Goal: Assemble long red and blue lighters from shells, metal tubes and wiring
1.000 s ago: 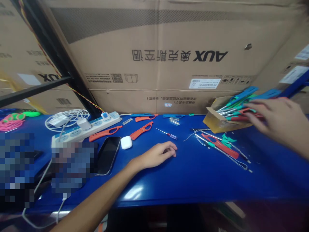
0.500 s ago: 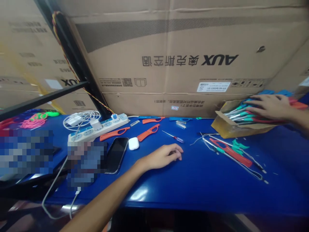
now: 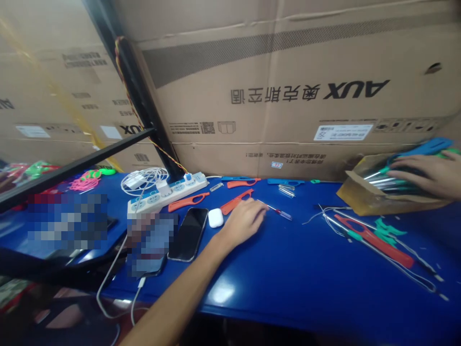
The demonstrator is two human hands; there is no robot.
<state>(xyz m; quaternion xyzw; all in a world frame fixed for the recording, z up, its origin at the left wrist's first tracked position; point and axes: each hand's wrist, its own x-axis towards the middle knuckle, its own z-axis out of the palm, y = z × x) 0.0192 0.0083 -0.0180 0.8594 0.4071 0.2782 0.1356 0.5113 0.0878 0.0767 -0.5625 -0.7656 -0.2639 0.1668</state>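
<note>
Bold AUX and 奥克斯空调 now seen upside down across the big carton (image 3: 298, 62), 谢谢您! printed inverted beneath, a QR code (image 3: 208, 128) set lower left, AUX repeated on the left carton (image 3: 97, 91), the white label's (image 3: 343, 132) fine print blurred.

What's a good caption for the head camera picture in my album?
Left hand near a screwdriver, right hand over an open cardboard box of metal tubes on a blue table.

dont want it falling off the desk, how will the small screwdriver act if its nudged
The screwdriver likely feels stiff, as its thin shaft looks straight. It is probably light, being slim throughout. Its narrow handle lies on a glossy tabletop, so a nudge might make it slide or swivel.
</note>
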